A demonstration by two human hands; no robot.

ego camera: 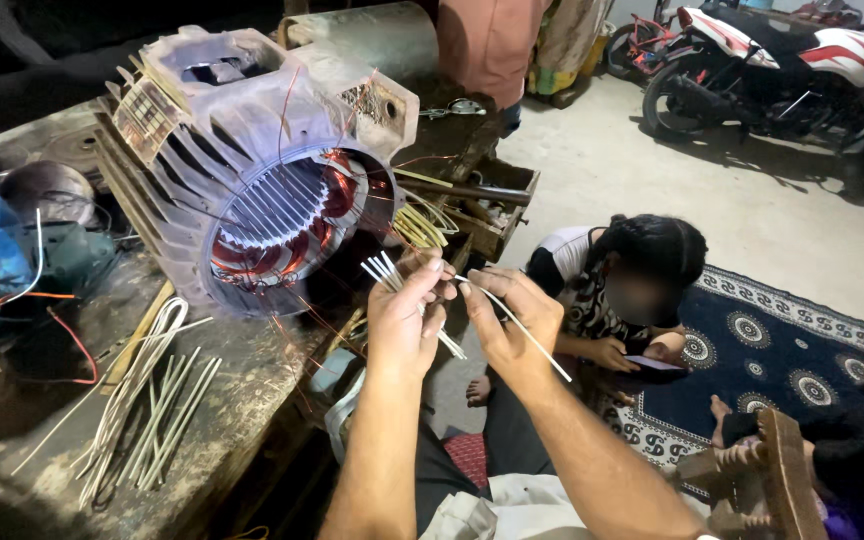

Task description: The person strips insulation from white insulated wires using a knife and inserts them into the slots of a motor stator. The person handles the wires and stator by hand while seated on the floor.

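My left hand (407,318) is closed around a small bunch of thin white strips (384,270) that stick up and out toward the motor. My right hand (510,322) pinches one long white strip (532,340), which runs down to the right from my fingertips. Both hands hover just in front of a large grey finned motor housing (252,150) lying on its side on the workbench (242,400). Its open bore shows slots and copper windings (337,195). More white strips (147,400) lie loose on the bench at the left.
A child (622,290) sits on a dark blue patterned rug (782,360) below my hands. A motorcycle (772,60) is parked at the back right. A wooden tool tray (492,215) and yellow strips (417,225) sit past the motor. A carved chair part (762,470) stands at right.
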